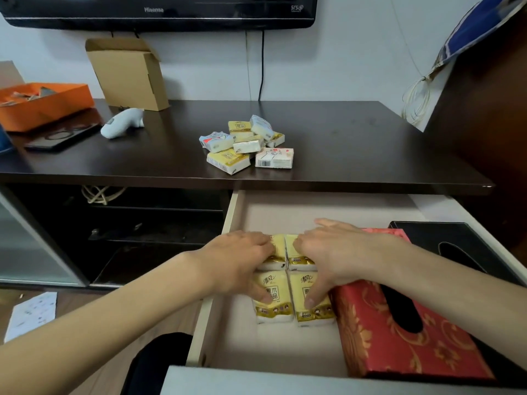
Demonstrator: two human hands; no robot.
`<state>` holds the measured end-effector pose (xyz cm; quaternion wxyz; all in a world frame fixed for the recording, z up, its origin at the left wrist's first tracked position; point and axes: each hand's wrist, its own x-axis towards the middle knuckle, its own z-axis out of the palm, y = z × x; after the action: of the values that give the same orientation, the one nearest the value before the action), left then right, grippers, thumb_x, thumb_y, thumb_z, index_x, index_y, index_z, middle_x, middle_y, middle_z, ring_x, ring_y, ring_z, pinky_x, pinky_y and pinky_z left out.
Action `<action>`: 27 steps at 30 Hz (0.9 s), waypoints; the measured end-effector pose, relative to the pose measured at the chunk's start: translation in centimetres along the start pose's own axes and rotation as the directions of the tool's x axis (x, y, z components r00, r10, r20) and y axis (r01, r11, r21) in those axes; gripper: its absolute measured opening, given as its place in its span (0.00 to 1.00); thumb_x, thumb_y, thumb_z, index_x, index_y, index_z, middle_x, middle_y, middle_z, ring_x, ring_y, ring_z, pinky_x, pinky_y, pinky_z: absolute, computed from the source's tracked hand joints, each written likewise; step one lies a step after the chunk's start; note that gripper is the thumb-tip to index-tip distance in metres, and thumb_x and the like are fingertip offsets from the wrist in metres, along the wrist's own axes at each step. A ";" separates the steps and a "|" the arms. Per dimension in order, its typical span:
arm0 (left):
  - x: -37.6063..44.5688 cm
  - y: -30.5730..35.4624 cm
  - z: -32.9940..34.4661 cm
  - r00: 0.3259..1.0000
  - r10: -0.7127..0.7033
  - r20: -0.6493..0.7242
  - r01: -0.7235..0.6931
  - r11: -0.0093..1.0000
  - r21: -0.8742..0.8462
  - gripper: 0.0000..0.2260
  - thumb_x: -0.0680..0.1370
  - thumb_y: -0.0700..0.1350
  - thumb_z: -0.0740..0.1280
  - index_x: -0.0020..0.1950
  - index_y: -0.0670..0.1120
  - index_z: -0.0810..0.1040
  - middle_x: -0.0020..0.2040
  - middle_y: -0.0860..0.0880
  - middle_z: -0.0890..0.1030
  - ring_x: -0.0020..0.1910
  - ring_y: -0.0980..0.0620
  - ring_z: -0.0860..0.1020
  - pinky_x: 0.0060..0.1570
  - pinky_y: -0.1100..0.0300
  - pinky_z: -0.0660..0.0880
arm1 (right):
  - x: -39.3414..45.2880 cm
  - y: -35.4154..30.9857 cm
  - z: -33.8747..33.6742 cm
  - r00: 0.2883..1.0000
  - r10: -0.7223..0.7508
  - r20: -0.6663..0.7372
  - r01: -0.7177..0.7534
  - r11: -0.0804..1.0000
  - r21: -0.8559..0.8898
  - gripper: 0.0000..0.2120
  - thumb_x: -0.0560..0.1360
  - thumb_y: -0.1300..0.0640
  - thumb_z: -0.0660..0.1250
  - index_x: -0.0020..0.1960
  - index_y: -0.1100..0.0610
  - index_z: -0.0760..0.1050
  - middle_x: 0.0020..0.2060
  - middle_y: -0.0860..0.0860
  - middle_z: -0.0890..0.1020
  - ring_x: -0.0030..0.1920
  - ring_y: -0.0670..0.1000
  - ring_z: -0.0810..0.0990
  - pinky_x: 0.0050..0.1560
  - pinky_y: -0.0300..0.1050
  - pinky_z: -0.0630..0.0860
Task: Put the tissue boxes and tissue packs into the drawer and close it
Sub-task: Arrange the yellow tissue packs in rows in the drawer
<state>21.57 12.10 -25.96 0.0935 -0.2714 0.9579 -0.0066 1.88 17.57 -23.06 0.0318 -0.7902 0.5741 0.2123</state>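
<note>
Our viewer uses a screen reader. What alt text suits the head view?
Both hands, left hand and right hand, press four yellow tissue packs into an open drawer beside a red tissue box; more packs wait on the dark tabletop.

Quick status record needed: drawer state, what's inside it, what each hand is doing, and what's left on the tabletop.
drawer: open, pulled out
in drawer: four yellow tissue packs in a two-by-two block; red tissue box beside them on the right; black tissue box further right
left hand: resting flat on the left packs
right hand: resting flat on the right packs
tabletop: pile of loose tissue packs not yet stowed
task: unfinished
</note>
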 end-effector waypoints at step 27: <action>-0.5 -4.8 -4.3 0.846 -0.235 -0.480 0.129 0.962 -0.242 0.14 0.76 0.61 0.64 0.57 0.57 0.78 0.53 0.59 0.77 0.55 0.55 0.77 0.48 0.51 0.77 | 1.0 4.8 -6.0 0.870 0.200 -0.450 0.099 0.823 0.559 0.11 0.74 0.44 0.73 0.54 0.46 0.85 0.48 0.40 0.87 0.50 0.41 0.84 0.58 0.49 0.80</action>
<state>23.68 8.05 -21.34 -0.1888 -0.3582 0.9143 0.0105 -0.47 13.31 -17.11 0.1118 -0.7560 0.6211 -0.1736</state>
